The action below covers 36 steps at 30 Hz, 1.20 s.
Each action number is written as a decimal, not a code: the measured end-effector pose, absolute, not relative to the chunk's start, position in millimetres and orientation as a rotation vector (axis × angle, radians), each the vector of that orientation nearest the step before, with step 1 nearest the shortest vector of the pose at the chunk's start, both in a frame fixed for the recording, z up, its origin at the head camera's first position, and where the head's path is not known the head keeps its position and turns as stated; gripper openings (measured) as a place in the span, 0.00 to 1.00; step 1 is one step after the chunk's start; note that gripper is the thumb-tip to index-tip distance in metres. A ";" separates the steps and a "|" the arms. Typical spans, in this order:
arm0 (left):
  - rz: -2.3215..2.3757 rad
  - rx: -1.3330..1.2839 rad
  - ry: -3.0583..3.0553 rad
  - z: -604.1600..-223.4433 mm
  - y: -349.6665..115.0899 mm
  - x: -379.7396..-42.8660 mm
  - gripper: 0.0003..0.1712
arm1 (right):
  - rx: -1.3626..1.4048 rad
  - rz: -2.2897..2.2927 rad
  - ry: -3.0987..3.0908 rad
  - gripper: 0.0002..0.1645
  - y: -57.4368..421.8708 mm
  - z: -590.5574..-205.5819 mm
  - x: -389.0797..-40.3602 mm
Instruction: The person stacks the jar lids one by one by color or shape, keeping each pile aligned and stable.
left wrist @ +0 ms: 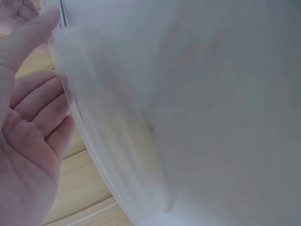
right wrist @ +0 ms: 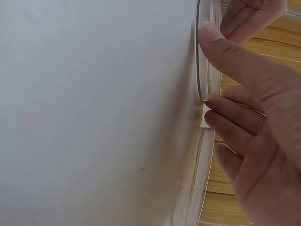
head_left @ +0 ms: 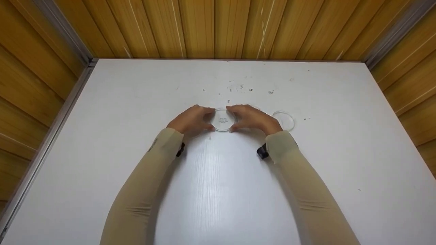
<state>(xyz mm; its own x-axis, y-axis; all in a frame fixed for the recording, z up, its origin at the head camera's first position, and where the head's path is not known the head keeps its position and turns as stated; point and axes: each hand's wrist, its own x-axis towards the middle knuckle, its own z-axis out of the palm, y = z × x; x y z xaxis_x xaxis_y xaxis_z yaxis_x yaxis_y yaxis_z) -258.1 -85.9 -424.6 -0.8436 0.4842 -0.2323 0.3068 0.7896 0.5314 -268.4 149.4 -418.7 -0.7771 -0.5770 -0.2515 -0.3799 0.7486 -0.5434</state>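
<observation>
A clear round petri dish (head_left: 222,121) with small dark print on it sits on the white table between both hands. My left hand (head_left: 192,119) holds its left side, thumb near and fingers far. From the right, my right hand (head_left: 253,117) grips the opposite side in the same way. The right wrist view shows the right thumb on the held dish's wall (right wrist: 209,56). A second clear dish (head_left: 283,120) lies beside the right wrist. Another dish (head_left: 252,106) is mostly hidden behind the right hand. Close below the left hand is one more clear dish (left wrist: 108,127), blurred.
The white table (head_left: 218,190) bears several small dark marks (head_left: 242,87) beyond the hands. Wood-patterned panels (head_left: 197,27) stand at its far edge and both sides. A metal rail (head_left: 44,146) runs along the left edge. Black straps (head_left: 262,151) show at the wrists.
</observation>
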 end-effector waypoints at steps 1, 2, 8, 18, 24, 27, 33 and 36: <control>0.689 0.603 2.621 -423.5 -86.0 -257.5 0.41 | -0.735 -0.661 2.541 0.51 149.3 -418.4 -268.1; 0.685 0.604 2.619 -422.4 -86.2 -257.0 0.41 | -0.739 -0.661 2.542 0.51 149.2 -418.2 -267.8; 0.725 0.651 2.619 -417.1 -90.4 -254.0 0.40 | -0.747 -0.707 2.545 0.51 148.2 -413.3 -263.9; 0.730 0.611 2.613 -413.0 -96.6 -242.3 0.41 | -0.758 -0.732 2.537 0.51 147.3 -408.3 -250.9; 0.688 0.721 2.645 -411.3 -101.8 -233.2 0.40 | -0.788 -0.751 2.537 0.51 147.0 -407.1 -241.3; 0.672 0.792 2.662 -411.6 -104.9 -227.8 0.40 | -0.829 -0.742 2.531 0.51 146.0 -407.0 -236.3; 0.633 0.862 2.689 -411.4 -109.6 -216.4 0.40 | -0.984 -0.696 2.544 0.50 143.2 -408.5 -227.3; 0.636 0.909 2.701 -412.4 -112.6 -209.9 0.39 | -1.023 -0.663 2.558 0.50 141.5 -409.2 -221.5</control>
<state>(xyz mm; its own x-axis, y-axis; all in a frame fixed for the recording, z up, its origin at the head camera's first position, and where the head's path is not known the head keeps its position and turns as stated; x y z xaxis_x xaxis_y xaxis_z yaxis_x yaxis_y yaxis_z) -209.9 -112.6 -412.4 -0.7841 0.6167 -0.0697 0.5207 0.7148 0.4668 -221.5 141.5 -409.2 -0.6985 -0.7072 -0.1088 -0.5655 0.6388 -0.5216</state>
